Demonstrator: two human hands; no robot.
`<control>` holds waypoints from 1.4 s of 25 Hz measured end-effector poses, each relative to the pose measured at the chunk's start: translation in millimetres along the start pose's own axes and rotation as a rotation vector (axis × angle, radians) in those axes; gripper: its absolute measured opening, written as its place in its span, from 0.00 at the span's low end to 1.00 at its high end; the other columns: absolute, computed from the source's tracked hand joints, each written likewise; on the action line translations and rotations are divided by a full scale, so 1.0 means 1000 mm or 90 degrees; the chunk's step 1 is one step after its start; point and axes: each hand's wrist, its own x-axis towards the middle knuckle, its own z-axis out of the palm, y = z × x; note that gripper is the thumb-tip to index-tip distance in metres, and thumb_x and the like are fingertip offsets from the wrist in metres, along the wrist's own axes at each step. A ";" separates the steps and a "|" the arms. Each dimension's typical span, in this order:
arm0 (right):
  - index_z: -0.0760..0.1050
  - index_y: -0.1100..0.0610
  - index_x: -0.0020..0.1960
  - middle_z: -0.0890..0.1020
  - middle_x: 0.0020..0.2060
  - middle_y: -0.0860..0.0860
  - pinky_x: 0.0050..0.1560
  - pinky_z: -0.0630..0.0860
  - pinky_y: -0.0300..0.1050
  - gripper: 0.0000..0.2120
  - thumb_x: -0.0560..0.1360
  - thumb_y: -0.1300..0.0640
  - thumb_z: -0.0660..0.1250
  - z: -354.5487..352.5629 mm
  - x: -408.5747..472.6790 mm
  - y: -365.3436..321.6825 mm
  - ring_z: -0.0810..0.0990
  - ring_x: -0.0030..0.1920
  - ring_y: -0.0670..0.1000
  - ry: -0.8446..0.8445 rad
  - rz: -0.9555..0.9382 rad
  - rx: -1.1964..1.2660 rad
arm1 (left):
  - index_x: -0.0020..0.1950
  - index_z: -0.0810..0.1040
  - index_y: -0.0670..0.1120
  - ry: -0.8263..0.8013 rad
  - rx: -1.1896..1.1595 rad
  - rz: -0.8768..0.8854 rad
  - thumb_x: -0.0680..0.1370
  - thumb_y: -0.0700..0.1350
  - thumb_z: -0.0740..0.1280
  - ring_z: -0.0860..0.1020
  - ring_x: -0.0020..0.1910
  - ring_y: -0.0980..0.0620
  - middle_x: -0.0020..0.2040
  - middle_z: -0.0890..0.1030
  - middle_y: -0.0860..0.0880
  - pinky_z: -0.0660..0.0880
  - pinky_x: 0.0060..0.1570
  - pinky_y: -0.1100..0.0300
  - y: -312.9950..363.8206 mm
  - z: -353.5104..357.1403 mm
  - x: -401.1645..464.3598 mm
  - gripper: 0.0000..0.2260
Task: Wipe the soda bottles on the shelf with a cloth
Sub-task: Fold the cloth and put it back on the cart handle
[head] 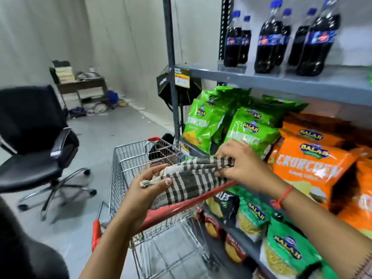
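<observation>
Both hands hold a black-and-white checked cloth stretched between them over a wire shopping cart. The left hand, near the centre of the view, is curled around the bunched left end of the cloth, thumb on top and fingers beneath. The right hand, at about 3 o'clock from the left one, pinches the other end with its fingers closed into the fabric; a red thread bracelet circles that wrist. The cloth hangs just above the cart's red handle bar, and whether it touches the bar cannot be told. The soda bottles, dark with blue caps and blue labels, stand upright in pairs on the grey metal shelf at about 1 o'clock from the hands, well apart from the cloth and untouched by either hand. On the tier below, directly behind the right hand, lean green snack bags, and at 3 o'clock from them sit orange snack bags. Lower tiers at 5 o'clock hold more packets, green and dark ones. At 9 o'clock stands a black office chair on a chrome wheeled base, and beyond it, at about 11 o'clock, a cluttered small desk stands against a pale curtain wall.
</observation>
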 end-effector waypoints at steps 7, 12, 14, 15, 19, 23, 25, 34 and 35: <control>0.74 0.49 0.36 0.77 0.32 0.45 0.39 0.69 0.41 0.11 0.65 0.63 0.74 -0.017 0.025 -0.005 0.74 0.36 0.44 -0.272 0.029 0.089 | 0.51 0.75 0.44 -0.097 0.189 -0.113 0.70 0.38 0.69 0.82 0.42 0.48 0.51 0.80 0.44 0.81 0.44 0.54 -0.009 -0.006 -0.009 0.11; 0.77 0.61 0.42 0.81 0.38 0.58 0.39 0.72 0.44 0.06 0.67 0.63 0.72 -0.021 0.037 0.007 0.76 0.38 0.50 -0.378 0.052 0.028 | 0.45 0.73 0.44 -0.105 0.161 -0.109 0.71 0.40 0.68 0.83 0.40 0.49 0.49 0.81 0.44 0.80 0.37 0.59 -0.016 -0.001 -0.005 0.06; 0.76 0.65 0.46 0.79 0.38 0.58 0.36 0.73 0.43 0.06 0.70 0.66 0.69 -0.013 0.047 0.019 0.76 0.37 0.51 -0.447 0.087 0.005 | 0.44 0.73 0.45 -0.078 0.195 -0.103 0.71 0.41 0.68 0.83 0.37 0.53 0.47 0.81 0.46 0.78 0.33 0.63 -0.022 0.002 0.003 0.06; 0.75 0.66 0.48 0.78 0.38 0.57 0.34 0.73 0.42 0.06 0.71 0.67 0.68 -0.006 0.051 0.023 0.76 0.37 0.52 -0.474 0.106 -0.017 | 0.44 0.73 0.45 -0.067 0.222 -0.110 0.71 0.41 0.68 0.83 0.35 0.55 0.46 0.80 0.46 0.78 0.32 0.65 -0.026 0.004 0.008 0.05; 0.73 0.62 0.44 0.77 0.37 0.56 0.28 0.69 0.38 0.04 0.71 0.67 0.67 0.040 0.064 0.043 0.75 0.33 0.53 -0.440 0.153 -0.111 | 0.41 0.72 0.49 -0.052 0.393 -0.149 0.73 0.43 0.66 0.79 0.33 0.56 0.41 0.78 0.51 0.74 0.27 0.70 -0.050 0.005 0.040 0.04; 0.74 0.59 0.51 0.79 0.44 0.56 0.36 0.71 0.42 0.11 0.70 0.69 0.65 0.079 0.063 0.061 0.75 0.39 0.53 -0.324 0.173 -0.125 | 0.50 0.74 0.44 -0.034 0.429 -0.185 0.74 0.45 0.64 0.75 0.30 0.57 0.38 0.77 0.50 0.70 0.24 0.71 -0.071 0.001 0.063 0.08; 0.72 0.57 0.57 0.78 0.50 0.57 0.38 0.75 0.48 0.15 0.71 0.67 0.65 0.088 0.061 0.069 0.76 0.41 0.54 -0.309 0.187 -0.112 | 0.53 0.73 0.41 -0.033 0.435 -0.217 0.74 0.45 0.64 0.73 0.28 0.58 0.38 0.77 0.50 0.70 0.25 0.69 -0.078 0.000 0.068 0.11; 0.73 0.49 0.54 0.77 0.55 0.50 0.50 0.75 0.49 0.13 0.72 0.47 0.66 0.094 0.035 0.076 0.74 0.57 0.53 -0.252 0.053 -0.146 | 0.48 0.77 0.52 -0.119 0.895 -0.039 0.71 0.61 0.62 0.78 0.49 0.48 0.51 0.82 0.50 0.74 0.46 0.55 -0.081 0.017 0.048 0.15; 0.73 0.48 0.56 0.78 0.56 0.49 0.52 0.76 0.51 0.17 0.70 0.42 0.66 0.092 0.031 0.074 0.75 0.56 0.53 -0.332 0.060 -0.135 | 0.47 0.76 0.51 -0.179 0.931 -0.085 0.71 0.61 0.63 0.78 0.46 0.48 0.48 0.82 0.49 0.72 0.41 0.56 -0.082 0.019 0.044 0.15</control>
